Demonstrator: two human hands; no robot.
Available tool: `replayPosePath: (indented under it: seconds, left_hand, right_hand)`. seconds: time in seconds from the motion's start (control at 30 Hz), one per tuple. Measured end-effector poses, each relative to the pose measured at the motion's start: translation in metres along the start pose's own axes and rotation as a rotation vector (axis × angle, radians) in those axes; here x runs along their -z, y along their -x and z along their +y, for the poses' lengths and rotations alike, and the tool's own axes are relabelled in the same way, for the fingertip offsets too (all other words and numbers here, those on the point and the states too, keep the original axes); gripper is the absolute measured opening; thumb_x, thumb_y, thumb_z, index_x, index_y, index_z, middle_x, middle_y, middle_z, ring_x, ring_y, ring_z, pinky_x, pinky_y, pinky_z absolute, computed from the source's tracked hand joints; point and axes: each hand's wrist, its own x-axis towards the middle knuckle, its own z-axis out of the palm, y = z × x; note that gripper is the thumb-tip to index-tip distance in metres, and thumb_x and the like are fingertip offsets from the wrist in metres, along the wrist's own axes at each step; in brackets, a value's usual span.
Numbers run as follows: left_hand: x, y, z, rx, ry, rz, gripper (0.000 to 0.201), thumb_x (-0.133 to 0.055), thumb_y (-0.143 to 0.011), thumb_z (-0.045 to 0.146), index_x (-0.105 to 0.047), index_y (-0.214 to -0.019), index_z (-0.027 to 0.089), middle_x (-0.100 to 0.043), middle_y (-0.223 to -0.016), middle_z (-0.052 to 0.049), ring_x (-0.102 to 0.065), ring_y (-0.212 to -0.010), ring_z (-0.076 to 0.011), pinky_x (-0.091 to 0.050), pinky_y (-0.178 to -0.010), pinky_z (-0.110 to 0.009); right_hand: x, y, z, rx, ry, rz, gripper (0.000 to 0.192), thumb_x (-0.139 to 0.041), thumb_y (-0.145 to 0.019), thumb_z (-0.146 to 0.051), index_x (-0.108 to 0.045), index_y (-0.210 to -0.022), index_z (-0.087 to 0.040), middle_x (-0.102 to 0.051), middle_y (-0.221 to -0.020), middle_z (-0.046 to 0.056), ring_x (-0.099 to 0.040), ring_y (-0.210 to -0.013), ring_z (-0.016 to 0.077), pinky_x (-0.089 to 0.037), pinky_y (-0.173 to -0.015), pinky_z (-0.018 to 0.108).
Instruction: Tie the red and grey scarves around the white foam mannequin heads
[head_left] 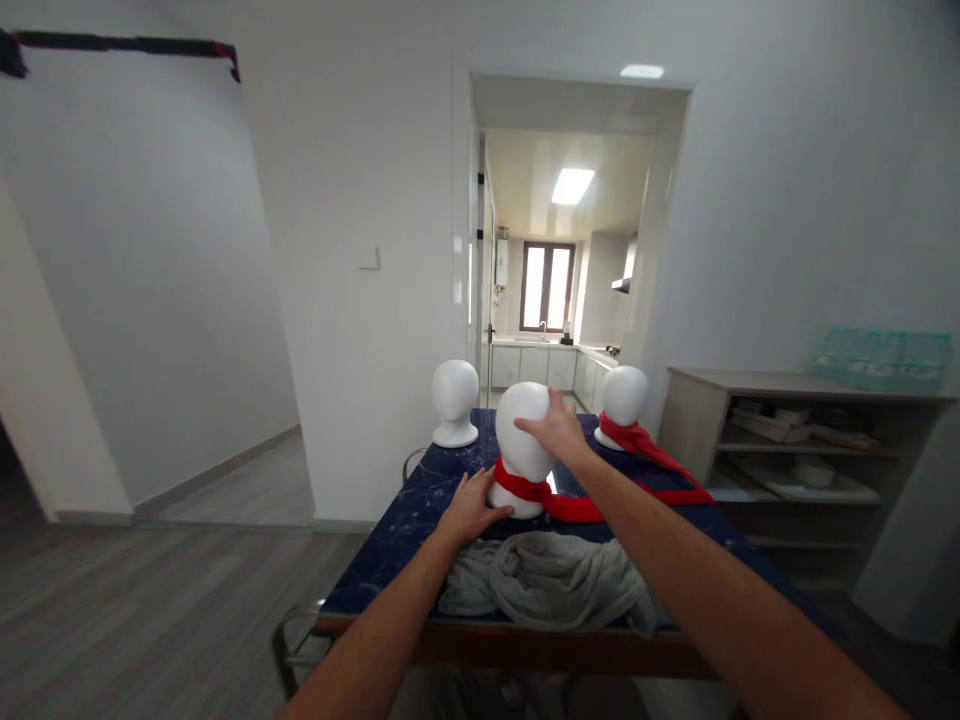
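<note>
A white mannequin head (pixel 523 430) stands upright near the middle of the blue marbled table (pixel 405 520). A red scarf (pixel 574 507) goes round its neck, and the loose part trails off to the right. My right hand (pixel 556 425) is closed against the upper right side of this head, thumb and fingers spread around its curve. Low on the left, my left hand (pixel 472 508) grips the head's base, just beside the scarf. Closer to me, a crumpled grey cloth (pixel 555 580) lies along the table's front edge.
Behind on the left stands a bare white mannequin head (pixel 454 395). Another white mannequin head (pixel 624 393), at the back right, wears a red scarf (pixel 637 440). A shelf unit (pixel 694 425) with bottles (pixel 885 358) on top is at the right. Beyond the table, a doorway opens onto a kitchen.
</note>
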Motion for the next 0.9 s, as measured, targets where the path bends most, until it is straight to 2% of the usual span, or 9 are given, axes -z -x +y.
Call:
replayPosePath:
  seconds: [0.13,0.2,0.3,0.4,0.43,0.5,0.63,0.77,0.9]
  left_hand:
    - [0.005,0.003,0.007,-0.059,0.053,-0.001,0.094,-0.083,-0.078,0.054,-0.044,-0.159,0.026,-0.057,-0.155,-0.014,-0.051,-0.145,-0.038,-0.022,-0.127,-0.058]
    - [0.006,0.004,0.009,-0.068,0.071,0.016,0.096,-0.085,-0.076,0.052,-0.044,-0.159,0.025,-0.059,-0.154,-0.014,-0.055,-0.141,-0.0377,-0.027,-0.126,-0.054]
    - [0.007,0.004,0.01,-0.048,0.099,0.024,0.102,-0.088,-0.073,0.051,-0.042,-0.16,0.024,-0.059,-0.154,-0.014,-0.057,-0.138,-0.038,-0.033,-0.123,-0.05]
    - [0.006,0.004,0.008,-0.035,0.15,0.005,0.104,-0.088,-0.071,0.05,-0.041,-0.16,0.023,-0.061,-0.152,-0.014,-0.06,-0.135,-0.0368,-0.041,-0.118,-0.045]
    - [0.006,0.003,0.007,-0.034,0.168,0.001,0.105,-0.088,-0.071,0.05,-0.041,-0.16,0.022,-0.062,-0.151,-0.014,-0.061,-0.134,-0.0361,-0.043,-0.117,-0.044]
    - [0.004,0.003,0.005,-0.032,0.193,0.0,0.106,-0.089,-0.07,0.049,-0.04,-0.16,0.022,-0.063,-0.149,-0.013,-0.062,-0.134,-0.0346,-0.045,-0.115,-0.042]
    - [0.003,0.002,0.004,-0.009,0.21,-0.004,0.105,-0.089,-0.07,0.047,-0.04,-0.16,0.023,-0.062,-0.151,-0.011,-0.061,-0.136,-0.0331,-0.045,-0.116,-0.041]
    - [0.006,0.003,0.006,-0.027,0.226,-0.008,0.101,-0.089,-0.07,0.042,-0.043,-0.159,0.023,-0.062,-0.152,-0.011,-0.06,-0.137,-0.032,-0.045,-0.118,-0.041]
    - [0.008,0.004,0.009,-0.052,0.246,0.011,0.099,-0.09,-0.069,0.041,-0.047,-0.157,0.023,-0.063,-0.151,-0.01,-0.06,-0.137,-0.0316,-0.045,-0.118,-0.041]
  right_hand:
    - [-0.012,0.008,-0.002,0.08,-0.039,-0.019,0.103,-0.075,-0.08,-0.072,-0.032,-0.159,-0.022,-0.053,-0.14,0.023,-0.061,-0.123,0.0399,-0.048,-0.103,0.049]
    - [-0.012,0.006,0.014,0.043,-0.116,-0.03,0.085,-0.06,-0.092,-0.07,-0.036,-0.157,-0.02,-0.057,-0.14,0.022,-0.061,-0.125,0.0364,-0.048,-0.104,0.047]
    - [-0.014,0.011,0.052,-0.109,-0.19,-0.081,0.049,-0.045,-0.103,-0.048,-0.055,-0.14,-0.018,-0.071,-0.121,0.017,-0.068,-0.113,0.03,-0.051,-0.097,0.042]
    - [-0.027,0.033,0.087,-0.111,-0.196,-0.233,0.021,-0.064,-0.087,-0.024,-0.07,-0.107,-0.019,-0.076,-0.092,0.008,-0.072,-0.091,0.025,-0.054,-0.084,0.035]
    - [-0.034,0.042,0.095,-0.083,-0.211,-0.288,0.02,-0.07,-0.079,-0.017,-0.07,-0.099,-0.02,-0.075,-0.085,0.004,-0.072,-0.085,0.0227,-0.054,-0.081,0.032]
    - [-0.049,0.058,0.104,-0.032,-0.252,-0.357,0.028,-0.073,-0.069,-0.009,-0.07,-0.094,-0.022,-0.075,-0.081,-0.001,-0.071,-0.08,0.019,-0.053,-0.077,0.028]
    - [-0.067,0.068,0.106,-0.01,-0.349,-0.388,0.025,-0.069,-0.072,-0.014,-0.069,-0.096,-0.021,-0.074,-0.082,-0.001,-0.068,-0.075,0.0175,-0.052,-0.072,0.028]
    - [-0.052,0.065,0.112,-0.003,-0.464,-0.471,0.014,-0.07,-0.075,-0.028,-0.069,-0.086,-0.019,-0.074,-0.079,0.0,-0.068,-0.074,0.0186,-0.053,-0.072,0.03]
    - [-0.007,0.077,0.135,-0.001,-0.606,-0.56,0.037,-0.07,-0.077,-0.042,-0.074,-0.105,-0.018,-0.078,-0.096,0.004,-0.071,-0.087,0.0229,-0.055,-0.084,0.036]
